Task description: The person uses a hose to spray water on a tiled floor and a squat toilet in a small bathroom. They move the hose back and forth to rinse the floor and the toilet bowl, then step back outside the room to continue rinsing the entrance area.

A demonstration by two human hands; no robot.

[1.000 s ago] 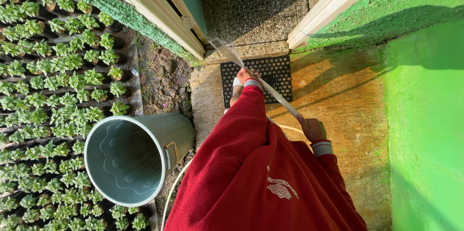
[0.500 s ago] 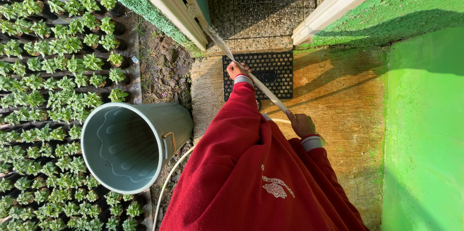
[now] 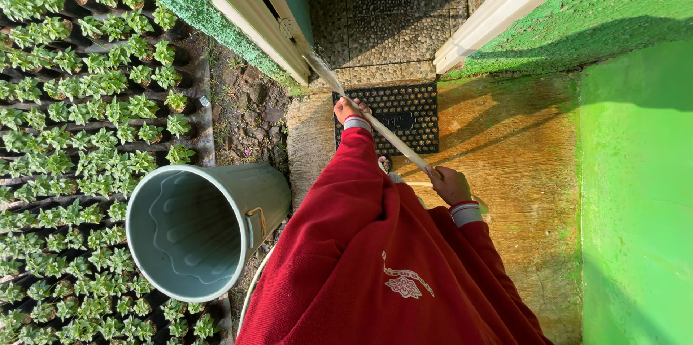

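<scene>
I hold a long pale stick (image 3: 393, 144) in both hands, above a black door mat (image 3: 411, 110). My left hand (image 3: 349, 108) is shut on it farther out, at the end of a stretched red sleeve. My right hand (image 3: 448, 183) is shut on it nearer my body. Beyond the left hand the stick runs on to a frayed pale end (image 3: 317, 65), which rests against the bottom of a cream door frame (image 3: 253, 9). My red jumper hides the ground right below me.
A grey-green bucket (image 3: 206, 229) stands at my left on bare soil. Rows of small green seedlings in black pots (image 3: 79, 136) fill the left side. A bright green wall (image 3: 635, 193) runs along the right, and a pebbled floor (image 3: 390, 6) lies beyond the doorway.
Both hands have slid a little toward the door frame with the stick, whose far end now reaches the frame's base. The view has shifted slightly.
</scene>
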